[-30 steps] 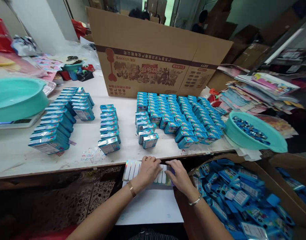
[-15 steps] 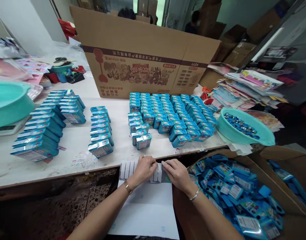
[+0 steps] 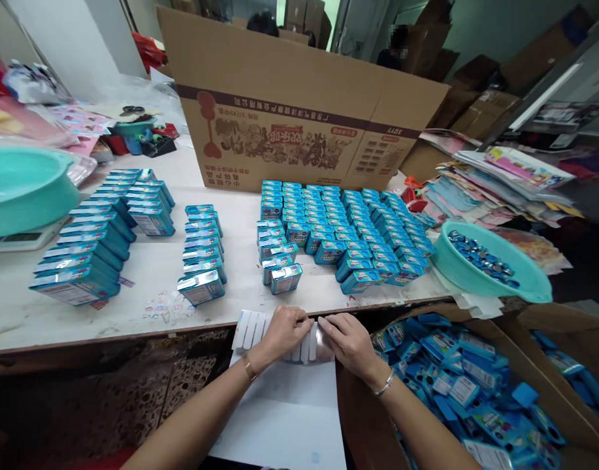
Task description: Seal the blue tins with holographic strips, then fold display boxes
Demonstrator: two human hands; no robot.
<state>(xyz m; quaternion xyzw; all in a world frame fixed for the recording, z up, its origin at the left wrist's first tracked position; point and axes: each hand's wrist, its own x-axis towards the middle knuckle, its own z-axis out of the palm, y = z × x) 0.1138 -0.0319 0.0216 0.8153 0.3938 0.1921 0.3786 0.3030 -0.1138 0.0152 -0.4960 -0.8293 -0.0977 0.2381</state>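
A label sheet point(image 3: 251, 331) with a row of pale strips lies at the table's front edge, its upper part under my hands. White paper point(image 3: 284, 418) extends from it down towards my lap. My left hand point(image 3: 285, 331) is closed, thumb and fingers pinched at the strips. Close beside it, my right hand point(image 3: 349, 341) has its fingers bent and pressed together on the sheet's right end, where a shiny patch shows. The fingertips nearly meet. Just beyond my hands stands a small blue box point(image 3: 286, 279) with a white label on its side.
Blue boxes stand in rows on the white table point(image 3: 152, 333), at left and centre. A large carton point(image 3: 299, 98) stands behind them. A turquoise basin point(image 3: 480, 281) holds shiny pieces; another basin point(image 3: 25, 196) sits on a scale. An open carton point(image 3: 397, 405) at lower right holds blue cases.
The view has shifted slightly, so the table things sit further right. My right fingers have moved a little on the sheet's right end, where a shiny patch now shows. Both hands stay close together.
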